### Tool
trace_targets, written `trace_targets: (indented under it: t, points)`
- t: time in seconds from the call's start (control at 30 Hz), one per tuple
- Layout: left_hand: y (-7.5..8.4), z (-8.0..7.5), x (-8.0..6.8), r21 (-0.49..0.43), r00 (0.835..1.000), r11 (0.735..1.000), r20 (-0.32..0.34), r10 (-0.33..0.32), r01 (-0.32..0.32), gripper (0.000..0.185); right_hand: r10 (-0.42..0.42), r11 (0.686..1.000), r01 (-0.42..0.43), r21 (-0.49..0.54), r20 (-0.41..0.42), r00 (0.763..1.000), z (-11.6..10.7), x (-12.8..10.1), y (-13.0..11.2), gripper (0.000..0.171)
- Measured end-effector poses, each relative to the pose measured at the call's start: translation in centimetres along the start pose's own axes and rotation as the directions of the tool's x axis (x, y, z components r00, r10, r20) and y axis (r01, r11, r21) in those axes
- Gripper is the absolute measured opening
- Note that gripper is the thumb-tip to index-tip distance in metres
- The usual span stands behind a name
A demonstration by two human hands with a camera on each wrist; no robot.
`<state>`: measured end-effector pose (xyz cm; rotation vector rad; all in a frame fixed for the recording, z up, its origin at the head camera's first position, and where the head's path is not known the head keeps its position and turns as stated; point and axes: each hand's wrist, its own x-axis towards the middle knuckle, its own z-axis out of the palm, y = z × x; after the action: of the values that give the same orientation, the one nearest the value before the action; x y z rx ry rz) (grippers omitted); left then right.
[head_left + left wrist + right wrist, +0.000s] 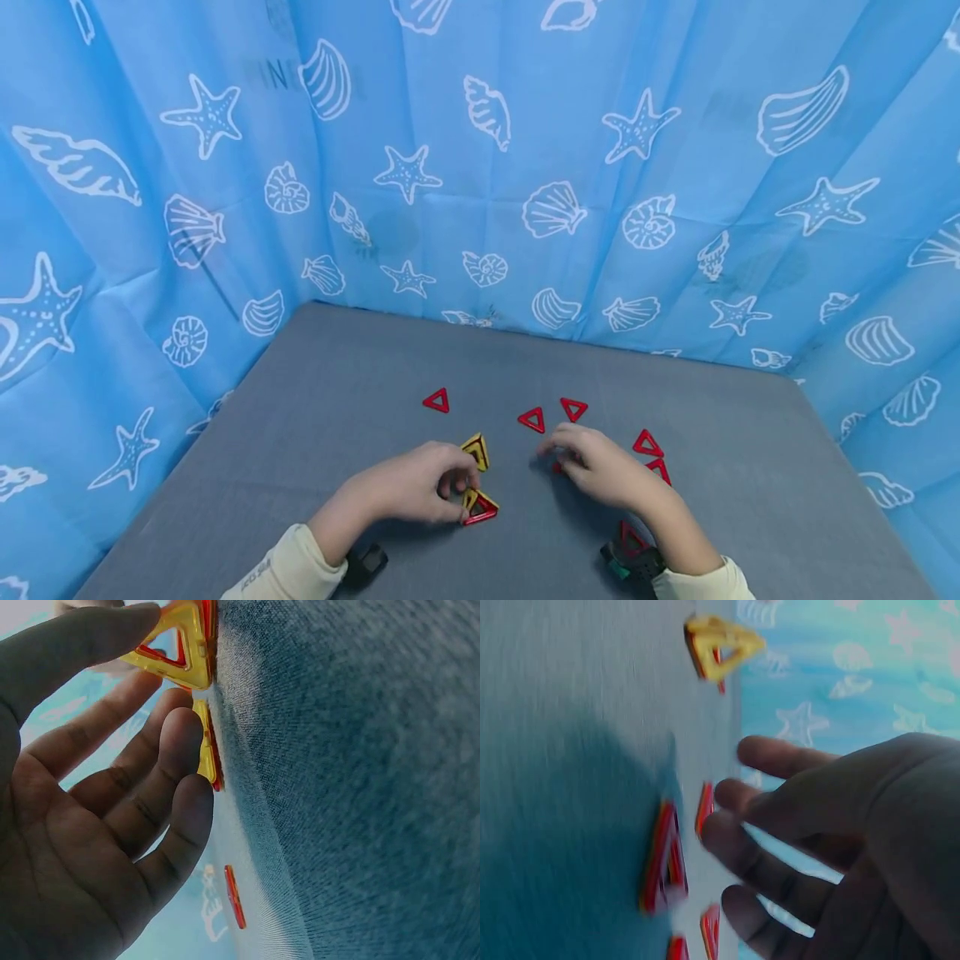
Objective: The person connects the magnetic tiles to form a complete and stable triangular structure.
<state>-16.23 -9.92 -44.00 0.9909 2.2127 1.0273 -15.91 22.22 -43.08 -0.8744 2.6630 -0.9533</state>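
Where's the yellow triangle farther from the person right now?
In the head view, that yellow triangle is below centre, between the left hand and right hand, close beside the left.

Can read just "IN" in faint dark capitals (274, 75) on blue curtain (480, 167), upper left of head view. May run on to either side, too washed out to spell. Can spot similar ghosted marks (731, 104) on same curtain, upper right; can't read. Can see small dark lettering (257, 577) along left sleeve (296, 562), lower edge of head view, too small and blurred to make out. Can't read anything in either wrist view.
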Motion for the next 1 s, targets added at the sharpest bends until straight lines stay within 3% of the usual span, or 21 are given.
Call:
trace_targets:
  t: [0.33, 0.6, 1.0]
  points:
    - [-0.1, -0.1, -0.1, 0.038, 0.999, 0.999, -0.027, -0.033, 0.034, 0.019, 0.134, 0.989, -0.131, -0.076, 0.042, 0.990, -1.2, -0.9, 1.8, 0.036]
    - [0.0, -0.3, -0.1, 0.011, 0.999, 0.999, -0.003, -0.044, 0.044, 0.017, 0.183, 0.981, -0.179, -0.072, 0.060, 0.981, -1.6, -1.0, 1.9, 0.028]
    - [-0.2, -0.1, 0.1, 0.001, 0.999, 0.999, 0.022, -0.047, 0.047, 0.017, 0.146, 0.986, -0.137, -0.097, 0.090, 0.985, -0.6, -0.9, 0.7, 0.023]
